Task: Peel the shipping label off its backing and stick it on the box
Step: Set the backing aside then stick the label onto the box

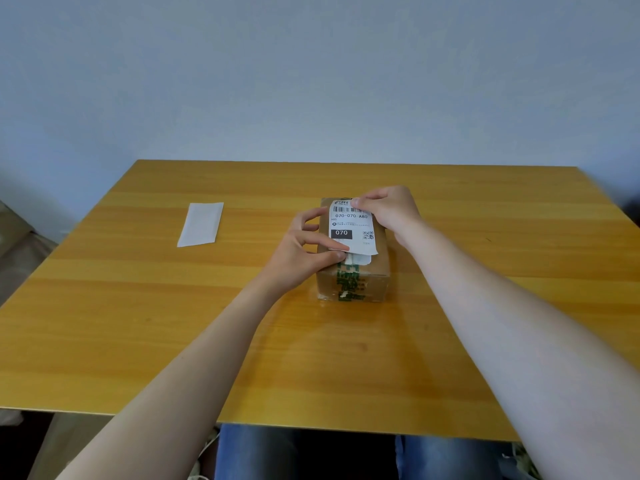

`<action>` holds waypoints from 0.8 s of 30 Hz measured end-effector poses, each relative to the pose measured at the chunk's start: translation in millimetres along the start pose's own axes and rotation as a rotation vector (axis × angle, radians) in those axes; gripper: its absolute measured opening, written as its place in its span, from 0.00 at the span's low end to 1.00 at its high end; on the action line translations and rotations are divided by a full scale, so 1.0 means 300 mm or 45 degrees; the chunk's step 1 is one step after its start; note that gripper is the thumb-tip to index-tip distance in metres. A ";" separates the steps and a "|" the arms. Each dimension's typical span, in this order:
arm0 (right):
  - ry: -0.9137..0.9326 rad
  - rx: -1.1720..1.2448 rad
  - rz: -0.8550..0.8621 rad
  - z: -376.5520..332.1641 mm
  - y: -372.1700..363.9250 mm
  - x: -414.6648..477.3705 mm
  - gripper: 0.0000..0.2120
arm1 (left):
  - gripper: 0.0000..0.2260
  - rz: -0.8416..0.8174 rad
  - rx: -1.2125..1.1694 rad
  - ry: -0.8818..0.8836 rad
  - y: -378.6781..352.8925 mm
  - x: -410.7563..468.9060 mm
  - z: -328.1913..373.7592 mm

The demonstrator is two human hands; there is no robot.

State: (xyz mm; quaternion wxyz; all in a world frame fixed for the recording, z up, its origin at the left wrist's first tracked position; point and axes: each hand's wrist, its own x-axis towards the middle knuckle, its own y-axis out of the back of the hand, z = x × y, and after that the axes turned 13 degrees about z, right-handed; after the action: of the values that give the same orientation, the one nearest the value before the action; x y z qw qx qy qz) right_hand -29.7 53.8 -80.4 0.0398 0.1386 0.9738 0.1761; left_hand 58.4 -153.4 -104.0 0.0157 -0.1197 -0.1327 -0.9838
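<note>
A small brown cardboard box [375, 277] with green printed tape stands right of the table's middle. The white shipping label [353, 225], printed with a barcode and "070-070-A80", lies over the box's top. My left hand [299, 252] pinches the label's near left corner between thumb and forefinger. My right hand [389, 209] holds the far edge of the label against the box's far end. The label's near edge looks slightly lifted off the box. The peeled white backing sheet [201, 224] lies flat on the table to the left.
The wooden table [173, 323] stands against a pale blue wall. My legs in blue jeans show under its near edge. Dim clutter sits beyond the table's left side.
</note>
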 end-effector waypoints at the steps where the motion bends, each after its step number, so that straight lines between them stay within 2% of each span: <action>1: 0.002 0.002 -0.001 0.001 0.000 0.001 0.07 | 0.12 -0.004 -0.001 0.005 0.000 0.000 0.000; 17: -0.001 0.019 0.011 0.007 0.003 0.000 0.05 | 0.15 0.009 -0.006 0.018 -0.006 -0.003 0.005; 24: 0.017 0.009 0.019 0.006 -0.002 -0.002 0.04 | 0.10 0.013 -0.005 0.023 -0.009 -0.006 -0.003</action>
State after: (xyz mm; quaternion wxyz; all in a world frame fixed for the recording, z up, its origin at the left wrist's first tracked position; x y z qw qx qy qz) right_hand -29.2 53.7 -82.3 0.0314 0.1446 0.9736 0.1739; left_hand 59.8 -151.0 -106.1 0.0217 -0.1116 -0.1301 -0.9850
